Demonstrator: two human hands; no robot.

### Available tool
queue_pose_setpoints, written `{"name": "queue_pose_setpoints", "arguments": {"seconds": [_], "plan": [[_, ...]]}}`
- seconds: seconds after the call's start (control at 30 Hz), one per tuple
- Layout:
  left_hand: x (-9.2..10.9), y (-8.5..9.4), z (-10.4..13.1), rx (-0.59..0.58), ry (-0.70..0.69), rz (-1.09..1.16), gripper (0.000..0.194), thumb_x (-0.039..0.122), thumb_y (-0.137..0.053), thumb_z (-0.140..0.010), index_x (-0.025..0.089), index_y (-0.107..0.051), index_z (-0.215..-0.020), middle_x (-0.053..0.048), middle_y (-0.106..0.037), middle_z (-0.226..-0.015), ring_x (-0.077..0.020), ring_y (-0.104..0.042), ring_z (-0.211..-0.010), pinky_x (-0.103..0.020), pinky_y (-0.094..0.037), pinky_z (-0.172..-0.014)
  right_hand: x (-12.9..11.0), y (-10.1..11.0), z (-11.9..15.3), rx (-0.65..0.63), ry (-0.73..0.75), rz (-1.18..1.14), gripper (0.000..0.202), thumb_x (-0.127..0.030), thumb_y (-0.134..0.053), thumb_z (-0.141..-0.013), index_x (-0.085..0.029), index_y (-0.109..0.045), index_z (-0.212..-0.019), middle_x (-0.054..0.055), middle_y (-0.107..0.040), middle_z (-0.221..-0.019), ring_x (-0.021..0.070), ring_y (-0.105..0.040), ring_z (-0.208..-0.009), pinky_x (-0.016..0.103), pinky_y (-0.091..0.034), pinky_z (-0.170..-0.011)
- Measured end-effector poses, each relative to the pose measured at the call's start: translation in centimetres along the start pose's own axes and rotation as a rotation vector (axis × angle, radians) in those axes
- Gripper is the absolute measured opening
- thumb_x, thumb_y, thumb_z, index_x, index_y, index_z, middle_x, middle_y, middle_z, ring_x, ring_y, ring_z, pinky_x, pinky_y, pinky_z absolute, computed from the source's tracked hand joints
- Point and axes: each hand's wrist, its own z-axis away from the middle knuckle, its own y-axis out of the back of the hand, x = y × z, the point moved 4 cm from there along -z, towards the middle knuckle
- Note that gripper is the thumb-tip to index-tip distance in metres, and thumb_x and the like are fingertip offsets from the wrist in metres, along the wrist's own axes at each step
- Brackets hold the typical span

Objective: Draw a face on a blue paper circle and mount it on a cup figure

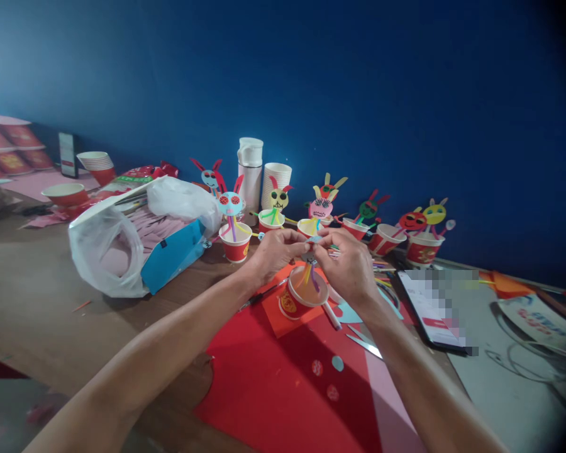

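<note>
Both hands meet above a red paper cup [296, 301] that stands upright on an orange sheet [279, 326]. My left hand [277, 253] pinches the left side of a small light-blue paper piece [314, 239]. On its right side, my right hand [346, 259] closes thumb and fingers round the same piece. Just below the fingertips shows a pale paper face [308, 257] with dark drawn marks, partly covered by the hands. Yellow and purple stems [307, 275] run from it down into the cup.
Finished cup figures [236, 250] line the blue wall. A plastic bag [108, 270] lies left. Scissors [365, 343], a marker [331, 316] and small paper discs [337, 363] lie on or near red paper [283, 390]. A phone [431, 308] is at right.
</note>
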Motion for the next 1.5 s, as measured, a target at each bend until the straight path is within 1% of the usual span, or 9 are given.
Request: {"name": "queue_pose_setpoints", "arguments": {"seconds": [0.27, 0.33, 0.43, 0.57, 0.7, 0.9, 0.97, 1.13, 1.5], "plan": [[0.1, 0.2, -0.2, 0.011, -0.008, -0.034, 0.004, 0.015, -0.062, -0.069, 0.014, -0.059, -0.068, 0.005, -0.055, -0.053, -0.0038, -0.047, -0.045, -0.016, -0.035, -0.044, -0.3, 0.7, 0.1, 0.036, -0.022, -0.047, 0.005, -0.024, -0.058, -0.076, -0.019, -0.059, -0.074, 0.007, -0.067, -0.096, 0.0239, -0.061, -0.093, 0.038, -0.043, -0.081], [0.0, 0.3, -0.3, -0.002, -0.019, -0.032, 0.005, 0.017, -0.063, -0.069, 0.014, -0.059, -0.068, 0.004, -0.056, -0.055, -0.0038, -0.047, -0.045, -0.016, -0.036, -0.044, 0.3, 1.2, 0.1, 0.063, -0.068, -0.114, 0.008, -0.027, -0.057, -0.078, -0.019, -0.060, -0.078, 0.006, -0.067, -0.095, 0.0220, -0.061, -0.090, 0.035, -0.044, -0.079], [-0.4, 0.5, -0.7, -0.021, -0.029, -0.034, 0.006, 0.019, -0.063, -0.068, 0.013, -0.060, -0.071, 0.004, -0.057, -0.056, -0.0043, -0.048, -0.044, -0.017, -0.036, -0.044, 1.9, 1.6, 0.0, 0.071, -0.209, -0.265, 0.014, -0.032, -0.055, -0.080, -0.020, -0.062, -0.084, 0.004, -0.067, -0.088, 0.0196, -0.061, -0.084, 0.031, -0.046, -0.072], [-0.6, 0.6, -1.0, -0.017, -0.035, -0.049, 0.007, 0.018, -0.064, -0.066, 0.013, -0.061, -0.071, 0.003, -0.056, -0.056, -0.0047, -0.048, -0.044, -0.018, -0.037, -0.045, 3.6, 0.8, 0.0, -0.012, -0.359, -0.535, 0.020, -0.035, -0.054, -0.081, -0.020, -0.063, -0.088, 0.004, -0.067, -0.085, 0.0181, -0.062, -0.082, 0.031, -0.046, -0.074], [-0.4, 0.5, -0.9, -0.012, -0.008, -0.051, 0.010, 0.020, -0.065, -0.065, 0.013, -0.059, -0.069, 0.003, -0.055, -0.054, -0.0054, -0.048, -0.044, -0.018, -0.037, -0.045, 3.5, -0.5, 0.2, -0.144, -0.468, -0.755, 0.020, -0.036, -0.054, -0.080, -0.020, -0.062, -0.090, 0.003, -0.069, -0.083, 0.0182, -0.062, -0.082, 0.031, -0.048, -0.072], [0.0, 0.5, -0.5, -0.015, 0.002, -0.049, 0.011, 0.021, -0.066, -0.065, 0.013, -0.060, -0.069, 0.002, -0.056, -0.056, -0.0057, -0.049, -0.047, -0.018, -0.038, -0.047, 2.7, -1.3, 0.4, -0.242, -0.500, -0.925, 0.018, -0.033, -0.061, -0.076, -0.021, -0.062, -0.090, 0.000, -0.068, -0.078, 0.0149, -0.063, -0.072, 0.029, -0.049, -0.069], [0.0, 0.5, -0.4, -0.011, -0.007, -0.052, 0.011, 0.021, -0.067, -0.065, 0.013, -0.060, -0.068, 0.001, -0.057, -0.056, -0.0054, -0.048, -0.048, -0.018, -0.038, -0.048, 2.7, -1.5, 0.5, -0.260, -0.493, -0.946, 0.020, -0.032, -0.064, -0.073, -0.021, -0.062, -0.089, 0.000, -0.067, -0.079, 0.0139, -0.062, -0.070, 0.029, -0.049, -0.068], [0.0, 0.4, -0.4, 0.001, -0.014, -0.054, 0.011, 0.021, -0.066, -0.065, 0.012, -0.062, -0.070, 0.002, -0.058, -0.057, -0.0059, -0.049, -0.049, -0.019, -0.039, -0.049, 2.8, -1.6, 0.4, -0.234, -0.453, -0.844, 0.024, -0.034, -0.066, -0.070, -0.018, -0.061, -0.088, 0.000, -0.064, -0.077, 0.0132, -0.058, -0.068, 0.028, -0.047, -0.065], [0.3, 0.1, -0.2, -0.016, -0.057, -0.067, 0.008, 0.019, -0.065, -0.065, 0.013, -0.062, -0.070, 0.004, -0.056, -0.057, -0.0050, -0.048, -0.047, -0.019, -0.038, -0.048, 2.4, -1.8, 0.4, -0.246, -0.409, -0.799, 0.021, -0.032, -0.067, -0.068, -0.016, -0.062, -0.081, -0.001, -0.060, -0.071, 0.0120, -0.053, -0.064, 0.027, -0.043, -0.062]]}}
